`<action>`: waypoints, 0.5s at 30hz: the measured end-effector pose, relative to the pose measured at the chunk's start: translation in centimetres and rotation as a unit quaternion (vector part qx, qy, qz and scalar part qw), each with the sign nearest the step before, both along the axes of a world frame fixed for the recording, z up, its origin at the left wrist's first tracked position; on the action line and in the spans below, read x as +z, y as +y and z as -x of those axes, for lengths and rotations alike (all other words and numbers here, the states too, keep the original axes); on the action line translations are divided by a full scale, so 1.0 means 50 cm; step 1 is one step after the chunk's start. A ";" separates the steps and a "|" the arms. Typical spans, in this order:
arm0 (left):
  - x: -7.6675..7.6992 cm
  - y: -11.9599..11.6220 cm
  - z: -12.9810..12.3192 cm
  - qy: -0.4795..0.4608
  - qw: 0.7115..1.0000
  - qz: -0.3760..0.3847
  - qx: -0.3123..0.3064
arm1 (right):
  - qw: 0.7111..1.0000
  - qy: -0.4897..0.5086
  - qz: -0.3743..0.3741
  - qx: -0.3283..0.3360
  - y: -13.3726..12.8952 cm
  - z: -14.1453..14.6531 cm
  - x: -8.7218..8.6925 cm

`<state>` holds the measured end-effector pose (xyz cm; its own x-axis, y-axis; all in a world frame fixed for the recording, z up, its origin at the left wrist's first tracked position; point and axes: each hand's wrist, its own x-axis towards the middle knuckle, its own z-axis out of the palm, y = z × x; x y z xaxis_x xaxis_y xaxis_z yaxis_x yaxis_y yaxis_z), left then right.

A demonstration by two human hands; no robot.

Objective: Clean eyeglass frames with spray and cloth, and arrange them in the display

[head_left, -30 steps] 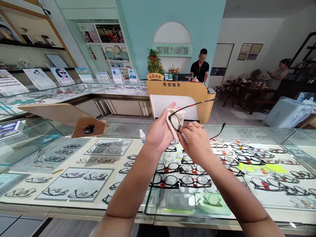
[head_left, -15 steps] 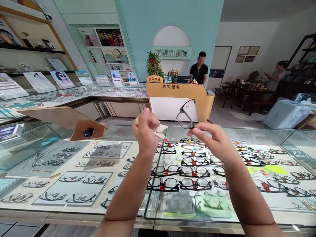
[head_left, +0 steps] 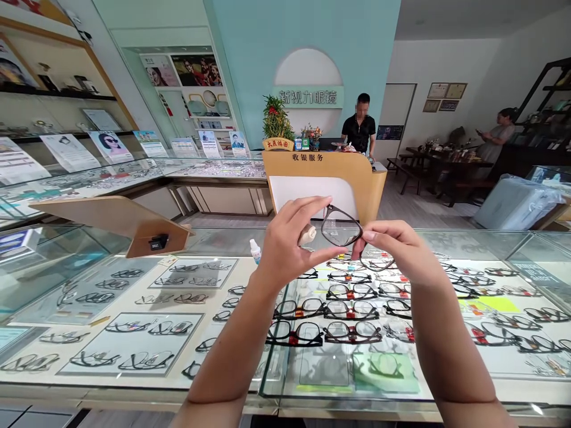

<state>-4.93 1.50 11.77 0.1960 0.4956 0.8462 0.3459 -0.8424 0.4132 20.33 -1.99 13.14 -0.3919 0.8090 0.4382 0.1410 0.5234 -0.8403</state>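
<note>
Above the glass counter, my right hand (head_left: pixel 397 246) pinches a pair of dark-framed glasses (head_left: pixel 341 245) near the bridge, one lens on each side of the fingers. My left hand (head_left: pixel 292 241) reaches to the left lens, its index finger at the top of the rim and its thumb below. A pale cloth (head_left: pixel 307 235) is tucked in the left palm under curled fingers. A small white bottle (head_left: pixel 255 251) stands just left of my left hand, partly hidden by it.
Rows of glasses (head_left: pixel 352 291) lie in the glass display case (head_left: pixel 285 410). A wooden-backed stand (head_left: pixel 120 220) is on the left. Beyond are a cash desk (head_left: pixel 370 178) with a person (head_left: pixel 358 128) behind it and another person (head_left: pixel 496 137) at the right.
My left hand has opened from its closed pose and moved right to the glasses. The glasses have turned and lowered, both lenses now showing. The white bottle has come into view.
</note>
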 end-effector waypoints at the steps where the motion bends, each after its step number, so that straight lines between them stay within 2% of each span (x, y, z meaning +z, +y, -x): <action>1: 0.000 0.002 0.000 0.008 1.000 -0.003 0.001 | 1.000 -0.006 -0.003 -0.006 0.000 0.000 -0.002; 5: 0.003 0.003 0.000 0.008 1.000 -0.003 0.002 | 0.998 -0.032 -0.035 -0.038 -0.004 0.001 -0.010; 7: 0.004 -0.001 -0.001 -0.029 1.000 0.001 0.008 | 0.991 -0.018 -0.094 -0.090 -0.006 0.005 -0.014; 9: 0.003 -0.006 -0.001 -0.086 0.996 -0.004 0.032 | 0.964 0.003 -0.195 -0.182 -0.007 0.010 -0.018; 11: -0.001 -0.009 0.000 -0.142 0.988 -0.010 0.060 | 0.921 -0.003 -0.290 -0.261 -0.008 0.017 -0.023; 13: -0.005 -0.012 0.001 -0.179 0.981 -0.004 0.074 | 0.892 -0.034 -0.342 -0.294 -0.008 0.024 -0.027; 15: -0.008 -0.016 0.001 -0.194 0.978 0.005 0.081 | 0.878 -0.053 -0.363 -0.307 -0.010 0.032 -0.031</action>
